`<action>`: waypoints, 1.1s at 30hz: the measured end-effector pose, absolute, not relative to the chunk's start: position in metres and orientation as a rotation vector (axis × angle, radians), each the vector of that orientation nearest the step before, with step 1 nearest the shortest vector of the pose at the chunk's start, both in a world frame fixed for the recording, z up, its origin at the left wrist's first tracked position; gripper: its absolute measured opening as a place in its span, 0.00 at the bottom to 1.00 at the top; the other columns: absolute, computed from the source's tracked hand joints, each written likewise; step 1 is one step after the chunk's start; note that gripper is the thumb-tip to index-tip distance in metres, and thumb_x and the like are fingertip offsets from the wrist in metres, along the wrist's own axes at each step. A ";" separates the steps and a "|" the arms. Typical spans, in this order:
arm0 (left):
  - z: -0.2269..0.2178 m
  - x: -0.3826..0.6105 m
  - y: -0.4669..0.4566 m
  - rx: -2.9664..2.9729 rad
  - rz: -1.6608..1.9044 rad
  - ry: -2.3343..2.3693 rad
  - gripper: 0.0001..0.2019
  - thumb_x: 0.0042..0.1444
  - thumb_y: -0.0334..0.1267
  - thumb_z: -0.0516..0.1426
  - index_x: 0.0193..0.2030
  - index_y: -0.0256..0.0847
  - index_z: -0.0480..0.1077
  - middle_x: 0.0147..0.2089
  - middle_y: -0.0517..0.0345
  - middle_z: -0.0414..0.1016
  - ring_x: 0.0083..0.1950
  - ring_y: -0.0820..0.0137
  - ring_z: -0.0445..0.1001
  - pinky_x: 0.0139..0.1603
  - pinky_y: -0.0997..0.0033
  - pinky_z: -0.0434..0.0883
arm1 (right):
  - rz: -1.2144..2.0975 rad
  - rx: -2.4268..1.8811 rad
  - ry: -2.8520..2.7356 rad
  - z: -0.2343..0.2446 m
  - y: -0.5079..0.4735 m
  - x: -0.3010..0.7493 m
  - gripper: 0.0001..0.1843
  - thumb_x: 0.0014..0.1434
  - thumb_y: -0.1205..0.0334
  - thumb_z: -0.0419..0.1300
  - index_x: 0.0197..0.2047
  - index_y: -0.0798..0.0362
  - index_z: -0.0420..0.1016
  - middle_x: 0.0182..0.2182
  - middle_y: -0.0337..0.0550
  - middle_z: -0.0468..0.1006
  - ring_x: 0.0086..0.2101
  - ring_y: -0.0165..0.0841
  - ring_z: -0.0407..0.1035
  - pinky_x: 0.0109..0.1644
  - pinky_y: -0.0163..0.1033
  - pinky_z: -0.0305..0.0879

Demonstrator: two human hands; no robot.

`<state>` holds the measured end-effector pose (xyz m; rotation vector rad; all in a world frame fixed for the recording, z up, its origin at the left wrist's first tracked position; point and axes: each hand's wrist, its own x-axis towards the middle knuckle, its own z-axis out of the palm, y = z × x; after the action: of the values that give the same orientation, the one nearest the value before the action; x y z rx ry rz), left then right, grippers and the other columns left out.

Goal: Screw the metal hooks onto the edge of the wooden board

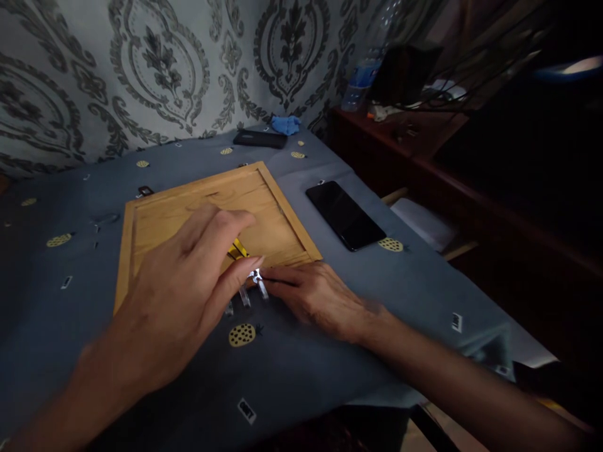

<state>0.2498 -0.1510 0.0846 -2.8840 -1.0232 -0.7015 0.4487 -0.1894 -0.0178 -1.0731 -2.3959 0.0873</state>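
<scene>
The person is working at a surface (pixel 70 301) that is wearing a blue-grey cover (pixel 301 376) with little yellow spots. A wooden tray (pixel 282 207) is lying flat in the middle of it.

The left hand (pixel 188 295) is reaching in from the near left and is hanging over the near edge of the tray. Its fingers (pixel 221 221) are bending down, with only a small gap to the thumb. A yellow thing (pixel 238 250) is peeking out in that gap. It is too blurry to tell if the fingers are holding it.

The right hand (pixel 320 298) is lying low on the cover, just near the tray's near edge, with its fingers (pixel 282 279) pointing left. The fingertips are touching a shiny little piece (pixel 255 274), and the left thumb is touching it too. It is not clear if the right fingers are pinching it or only resting on it. Some clear sticks (pixel 245 296) are lying just near this piece, on the cover.

A black phone (pixel 346 215) is lying to the right of the tray. A second dark phone (pixel 260 139) is lying at the far edge, next to a blue rag (pixel 286 124). A bottle (pixel 360 81) is standing on a dark wooden shelf (pixel 424 150) at the far right. A patterned wall (pixel 155 63) is standing behind it all.
</scene>
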 end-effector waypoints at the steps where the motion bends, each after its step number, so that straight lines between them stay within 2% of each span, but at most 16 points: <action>1: 0.083 0.250 -0.151 -2.863 -0.700 -1.035 0.10 0.68 0.37 0.51 0.54 0.40 0.64 0.47 0.54 0.74 0.42 0.66 0.77 0.37 0.69 0.74 | 0.090 -1.076 -2.398 -0.018 -0.190 0.449 0.11 0.60 0.74 0.59 0.43 0.54 0.78 0.46 0.41 0.83 0.33 0.33 0.78 0.31 0.36 0.66; 5: 0.082 0.251 -0.152 -2.849 -0.687 -1.072 0.10 0.67 0.33 0.50 0.54 0.41 0.64 0.46 0.54 0.74 0.42 0.65 0.77 0.38 0.68 0.74 | 0.109 -1.070 -2.400 -0.017 -0.190 0.449 0.11 0.61 0.75 0.58 0.43 0.55 0.78 0.45 0.42 0.83 0.34 0.33 0.77 0.32 0.36 0.66; 9: 0.085 0.249 -0.153 -2.944 -0.675 -1.066 0.15 0.67 0.31 0.49 0.59 0.45 0.61 0.49 0.55 0.73 0.50 0.64 0.75 0.45 0.67 0.74 | 0.110 -1.046 -2.376 -0.017 -0.189 0.449 0.13 0.62 0.75 0.56 0.44 0.55 0.79 0.45 0.42 0.83 0.33 0.31 0.77 0.30 0.35 0.64; 12: 0.087 0.246 -0.153 -2.987 -0.679 -1.046 0.17 0.67 0.32 0.49 0.61 0.46 0.59 0.48 0.56 0.73 0.51 0.64 0.74 0.50 0.66 0.74 | 0.119 -1.047 -2.383 -0.016 -0.189 0.449 0.14 0.62 0.75 0.56 0.45 0.54 0.79 0.45 0.42 0.83 0.33 0.31 0.77 0.30 0.35 0.65; 14: 0.087 0.245 -0.152 -3.000 -0.667 -1.035 0.16 0.67 0.36 0.50 0.60 0.45 0.59 0.48 0.56 0.73 0.50 0.64 0.75 0.48 0.66 0.74 | 0.119 -1.049 -2.384 -0.016 -0.189 0.448 0.14 0.62 0.74 0.55 0.47 0.54 0.78 0.46 0.43 0.83 0.33 0.31 0.77 0.30 0.35 0.66; 17: 0.085 0.245 -0.151 -2.923 -0.635 -1.082 0.15 0.68 0.42 0.51 0.58 0.43 0.61 0.48 0.54 0.74 0.47 0.62 0.76 0.40 0.65 0.74 | 0.104 -1.062 -2.389 -0.017 -0.189 0.449 0.14 0.63 0.73 0.55 0.46 0.54 0.79 0.46 0.44 0.83 0.35 0.32 0.78 0.31 0.34 0.67; 21: 0.083 0.248 -0.151 -2.785 -0.638 -1.121 0.13 0.68 0.43 0.49 0.55 0.44 0.64 0.43 0.56 0.77 0.39 0.63 0.78 0.33 0.66 0.73 | 0.085 -1.062 -2.390 -0.018 -0.189 0.449 0.14 0.62 0.74 0.55 0.46 0.54 0.79 0.46 0.45 0.83 0.34 0.32 0.79 0.31 0.35 0.69; 23: 0.083 0.248 -0.152 -2.808 -0.631 -1.138 0.13 0.68 0.41 0.50 0.56 0.44 0.64 0.44 0.57 0.77 0.41 0.62 0.78 0.34 0.66 0.74 | 0.095 -1.056 -2.387 -0.018 -0.189 0.449 0.15 0.61 0.75 0.55 0.47 0.55 0.80 0.47 0.46 0.83 0.36 0.33 0.79 0.32 0.35 0.70; 28: 0.086 0.245 -0.153 -2.885 -0.670 -1.168 0.16 0.66 0.36 0.50 0.60 0.47 0.61 0.55 0.55 0.74 0.53 0.61 0.76 0.47 0.64 0.76 | 0.100 -1.051 -2.385 -0.017 -0.189 0.449 0.14 0.62 0.75 0.55 0.45 0.56 0.80 0.46 0.45 0.83 0.34 0.33 0.79 0.31 0.35 0.70; 33: 0.087 0.244 -0.151 -2.862 -0.675 -1.138 0.13 0.67 0.40 0.49 0.57 0.47 0.63 0.53 0.55 0.76 0.50 0.61 0.77 0.45 0.64 0.76 | 0.056 -1.036 -2.360 -0.019 -0.189 0.449 0.14 0.62 0.75 0.55 0.44 0.56 0.80 0.46 0.45 0.83 0.34 0.34 0.79 0.30 0.36 0.70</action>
<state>0.2443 -0.1513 0.0871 -2.8616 -1.1379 -0.6745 0.4491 -0.1889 -0.0187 -1.0357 -2.3599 0.0560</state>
